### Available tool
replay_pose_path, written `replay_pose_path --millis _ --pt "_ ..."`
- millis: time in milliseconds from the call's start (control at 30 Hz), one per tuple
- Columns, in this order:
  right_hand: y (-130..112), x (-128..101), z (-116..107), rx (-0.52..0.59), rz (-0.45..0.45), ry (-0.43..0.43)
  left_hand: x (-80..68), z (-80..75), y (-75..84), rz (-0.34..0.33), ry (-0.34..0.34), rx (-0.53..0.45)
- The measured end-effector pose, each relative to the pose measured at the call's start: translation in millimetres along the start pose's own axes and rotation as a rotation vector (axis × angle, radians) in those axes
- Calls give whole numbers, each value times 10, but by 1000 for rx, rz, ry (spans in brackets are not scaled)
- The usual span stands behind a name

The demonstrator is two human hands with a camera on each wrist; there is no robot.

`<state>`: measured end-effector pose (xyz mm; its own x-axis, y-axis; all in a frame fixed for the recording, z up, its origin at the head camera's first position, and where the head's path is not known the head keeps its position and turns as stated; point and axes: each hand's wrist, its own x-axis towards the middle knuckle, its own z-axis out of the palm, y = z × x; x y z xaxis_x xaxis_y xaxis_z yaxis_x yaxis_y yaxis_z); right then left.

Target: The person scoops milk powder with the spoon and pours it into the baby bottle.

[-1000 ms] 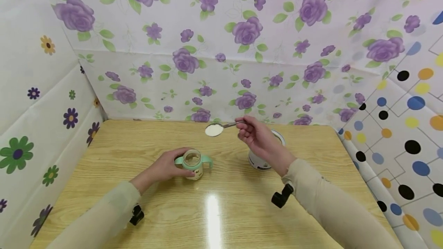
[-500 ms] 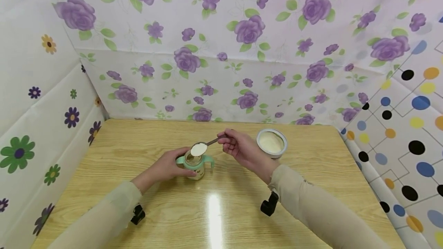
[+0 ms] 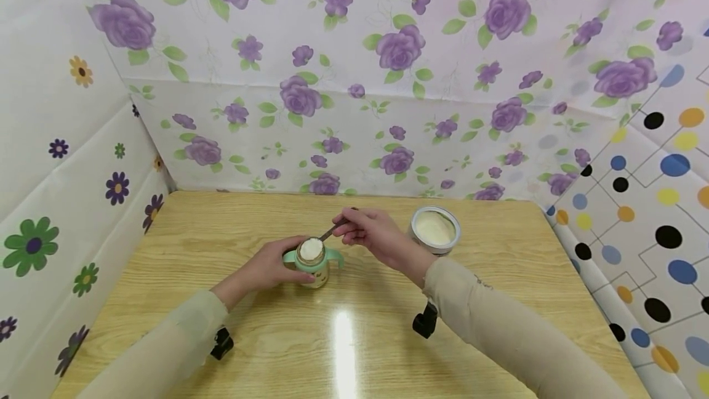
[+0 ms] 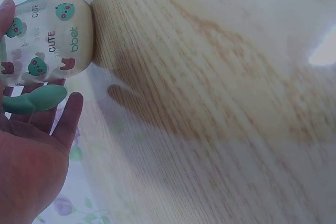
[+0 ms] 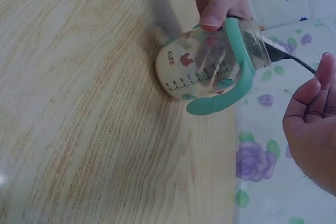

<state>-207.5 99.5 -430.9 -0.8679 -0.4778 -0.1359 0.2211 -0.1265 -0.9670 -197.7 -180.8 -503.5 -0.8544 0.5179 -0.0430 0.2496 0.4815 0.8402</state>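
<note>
A small clear baby bottle [image 3: 312, 260] with teal handles stands upright on the wooden table [image 3: 343, 331]. My left hand [image 3: 271, 266] grips its side; the thumb shows in the right wrist view on the bottle [image 5: 207, 69]. In the left wrist view my left hand [image 4: 31, 145] lies against the bottle [image 4: 50, 38]. My right hand [image 3: 368, 236] pinches a metal spoon [image 3: 327, 234], whose bowl of white powder sits at the bottle's open mouth. The spoon handle [image 5: 286, 56] enters the neck beside my right hand [image 5: 315, 124].
An open round tin of white powder [image 3: 435, 228] stands to the right of my right hand. Flowered and dotted sheets wall the table on three sides. Black camera mounts [image 3: 425, 320] hang under both wrists.
My right hand carried the powder-filled spoon from up near the tin leftward and down to the bottle's mouth. The left hand kept its hold on the bottle.
</note>
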Motion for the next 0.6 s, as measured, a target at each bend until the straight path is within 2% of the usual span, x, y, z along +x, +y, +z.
replay_pose_path --millis 167,433,600 --pt "45 14 30 2 14 -17 0 0 4 8 2 7" --pt "94 43 108 140 69 42 -9 -2 15 5 0 4" --pt "112 60 127 146 73 52 -9 0 22 9 -3 0"
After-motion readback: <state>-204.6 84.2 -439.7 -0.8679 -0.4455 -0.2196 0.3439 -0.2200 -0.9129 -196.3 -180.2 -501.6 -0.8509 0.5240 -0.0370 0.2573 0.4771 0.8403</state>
